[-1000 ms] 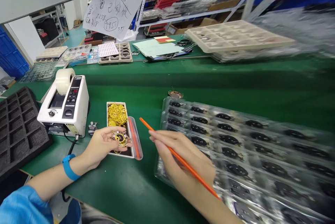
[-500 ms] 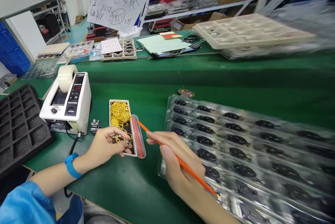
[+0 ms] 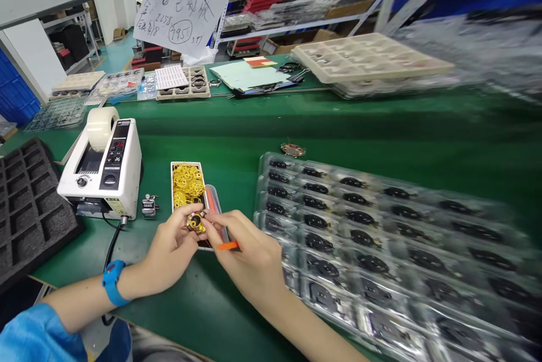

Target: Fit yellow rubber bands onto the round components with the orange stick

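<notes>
Above the near end of a white box [image 3: 172, 181], my left hand [image 3: 171, 246] is closed on a small round metal part [image 3: 196, 222] with gold and yellow on it. My right hand [image 3: 254, 254] meets it there, closed on a slim orange stick-like tool [image 3: 227, 245]. Its fingertips are at the part's right edge; the tool's tip is hidden behind the fingers. Many thin yellow rings [image 3: 187, 181] fill the far half of the box. Against the box's right side lies a clear plastic case [image 3: 215, 199] with orange inside, partly covered by my right hand.
A tape dispenser [image 3: 122, 153] and a metal tally counter [image 3: 149, 206] stand left of the box. Clear trays [image 3: 260, 192] of black oval parts spread across the right. A loose round part [image 3: 292, 150] lies behind them. At far left is a black foam tray [image 3: 38, 204].
My right hand has moved left with the orange tool and now meets my left hand at the metal part. My left hand has turned the part up into view. The camera view has shifted slightly.
</notes>
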A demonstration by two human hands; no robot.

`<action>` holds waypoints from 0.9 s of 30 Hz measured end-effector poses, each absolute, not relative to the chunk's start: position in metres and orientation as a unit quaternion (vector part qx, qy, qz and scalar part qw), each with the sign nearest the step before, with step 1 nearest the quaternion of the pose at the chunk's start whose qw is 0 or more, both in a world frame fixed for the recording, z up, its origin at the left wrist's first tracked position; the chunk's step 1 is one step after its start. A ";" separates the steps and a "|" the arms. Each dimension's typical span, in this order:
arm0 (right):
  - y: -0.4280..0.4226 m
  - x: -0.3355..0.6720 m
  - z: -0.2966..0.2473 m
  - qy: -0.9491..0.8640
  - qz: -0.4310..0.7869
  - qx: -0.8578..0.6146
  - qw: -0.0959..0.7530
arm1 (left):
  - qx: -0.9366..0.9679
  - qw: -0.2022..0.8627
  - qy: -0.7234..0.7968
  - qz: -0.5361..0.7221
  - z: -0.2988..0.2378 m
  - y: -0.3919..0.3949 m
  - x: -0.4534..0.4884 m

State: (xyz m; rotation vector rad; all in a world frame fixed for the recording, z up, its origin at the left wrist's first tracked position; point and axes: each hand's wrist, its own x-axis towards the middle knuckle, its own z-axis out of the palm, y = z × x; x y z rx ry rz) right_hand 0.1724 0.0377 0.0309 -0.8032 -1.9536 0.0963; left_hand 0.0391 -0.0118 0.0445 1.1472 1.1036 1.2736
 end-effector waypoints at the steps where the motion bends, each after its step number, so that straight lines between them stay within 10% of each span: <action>1: 0.038 0.172 0.030 -0.803 0.048 -0.334 0.491 | 0.500 0.508 0.471 0.520 0.045 -0.013 0.039; 18: 0.038 0.181 0.042 -0.777 0.328 -0.336 0.419 | 0.530 0.396 0.579 0.477 0.039 -0.003 0.028; 27: 0.049 0.192 0.020 -0.886 0.102 -0.393 0.225 | 0.413 0.395 0.532 0.625 0.046 0.009 0.021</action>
